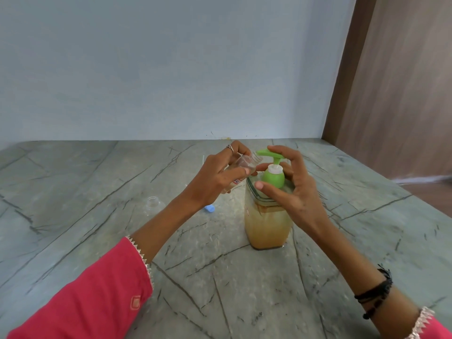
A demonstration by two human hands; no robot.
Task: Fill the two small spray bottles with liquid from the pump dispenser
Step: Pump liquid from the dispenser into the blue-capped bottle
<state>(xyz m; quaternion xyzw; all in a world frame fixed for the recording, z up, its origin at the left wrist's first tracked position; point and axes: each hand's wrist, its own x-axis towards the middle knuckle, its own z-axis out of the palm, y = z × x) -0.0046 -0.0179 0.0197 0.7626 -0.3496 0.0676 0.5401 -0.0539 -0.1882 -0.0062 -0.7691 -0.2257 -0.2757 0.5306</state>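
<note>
Head view: the pump dispenser (267,214) stands upright on the bench (97,192), about two-thirds full of a cloudy amber liquid. The left hand (217,178) grips a small clear bottle (245,162), cap off, fingers and thumb curled round its body. The bottle is tilted, its long axis running up and to the right, so the open threaded mouth sits just beside and slightly under the tip of the green spout (263,152). The right hand (291,184) is spread over the pump, fingers fairly straight; one fingertip rests on top of the green head and the thumb lies against the green collar (273,178). It holds nothing.

Everything turns on mouth against spout. The spout points left toward the bottle, and the mouth looks nearly lined up with its tip, though I cannot tell whether the two touch. The right hand is the nearer one to press the head; the left only has to keep the mouth under the outlet. A narrow neck and a thick liquid make a miss likely if the bottle drifts.

The second bottle (152,204) stands open on the bench, well to the left, seemingly empty. A blue cap (209,208) lies on the bench between it and the dispenser
</note>
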